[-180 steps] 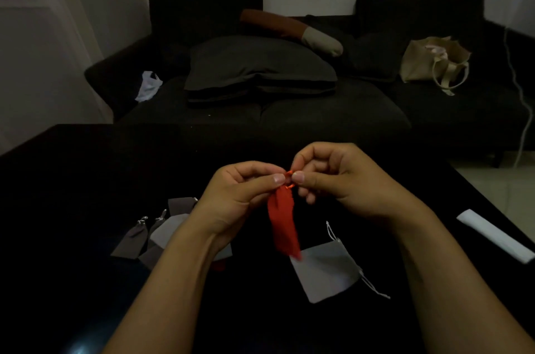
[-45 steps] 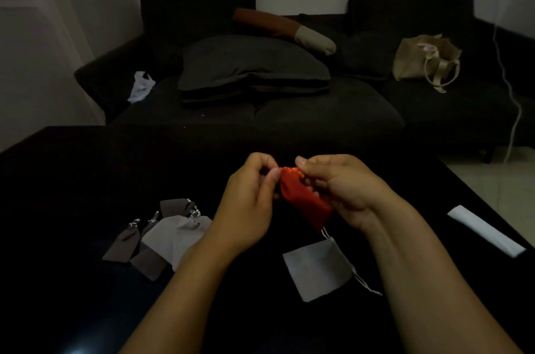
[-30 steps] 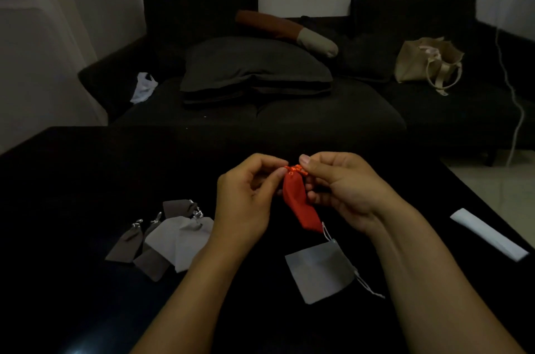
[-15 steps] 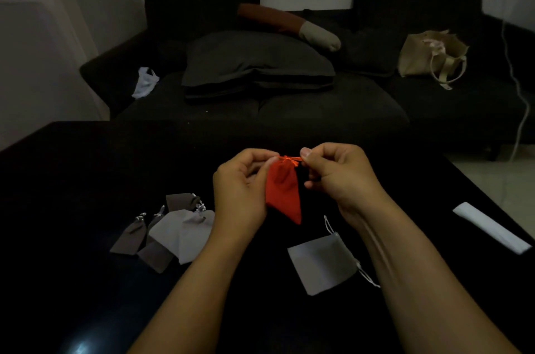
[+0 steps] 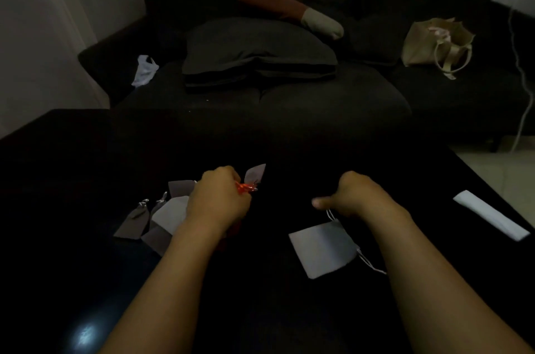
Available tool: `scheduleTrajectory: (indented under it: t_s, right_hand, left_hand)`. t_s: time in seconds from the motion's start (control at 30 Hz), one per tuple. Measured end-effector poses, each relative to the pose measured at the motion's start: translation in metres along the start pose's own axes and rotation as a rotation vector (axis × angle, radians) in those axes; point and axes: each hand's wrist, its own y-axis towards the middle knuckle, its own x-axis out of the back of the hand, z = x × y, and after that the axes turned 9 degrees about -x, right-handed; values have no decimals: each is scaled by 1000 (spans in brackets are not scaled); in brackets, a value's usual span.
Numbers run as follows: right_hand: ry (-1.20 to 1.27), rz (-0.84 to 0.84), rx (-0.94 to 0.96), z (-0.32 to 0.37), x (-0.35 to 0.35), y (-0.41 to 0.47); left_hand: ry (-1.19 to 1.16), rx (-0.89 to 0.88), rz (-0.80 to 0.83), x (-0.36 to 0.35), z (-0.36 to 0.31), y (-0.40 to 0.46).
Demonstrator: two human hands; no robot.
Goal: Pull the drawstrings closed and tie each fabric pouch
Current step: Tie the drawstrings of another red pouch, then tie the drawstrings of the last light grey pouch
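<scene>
My left hand (image 5: 217, 203) grips the red pouch (image 5: 246, 187) low over the black table (image 5: 86, 168). Only the pouch's gathered orange-red top and cord show past my knuckles. My right hand (image 5: 353, 197) hovers to the right, apart from the red pouch, thumb pointing left and holding nothing I can see. Just below it lies a flat light grey pouch (image 5: 321, 249), mouth open, with its white drawstrings (image 5: 370, 262) loose. Several grey and brown pouches (image 5: 136, 223) with cinched tops lie in a pile left of my left hand, and one more pouch (image 5: 255, 173) beyond it.
A white folded strip (image 5: 489, 214) lies near the table's right edge. Beyond the table stands a dark sofa (image 5: 289, 98) with cushions and a beige tote bag (image 5: 434, 40). A white cable (image 5: 524, 93) hangs at the far right.
My right hand let go of the red pouch and dropped to the right, above the grey pouch. My left hand carried the red pouch down and left towards the pile.
</scene>
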Motion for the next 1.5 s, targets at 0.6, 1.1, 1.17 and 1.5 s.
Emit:
scheduleTrajectory:
  t_s: [0.6,1.1,1.17,1.5]
  right_hand:
    - [35,-52,427,1,-4,8]
    - [706,41,588,9,35,-42]
    - [707,43,559,9,34,-41]
    - [841,151,478,0,36,-39]
  left_hand:
    - [-311,-150,-47,-20,-32,-1]
    - [-1257,21,-121,4,-57,-11]
    - [-1249,10,-158,5,-57,-10]
    - [-1252,3,-356,0,-42,-4]
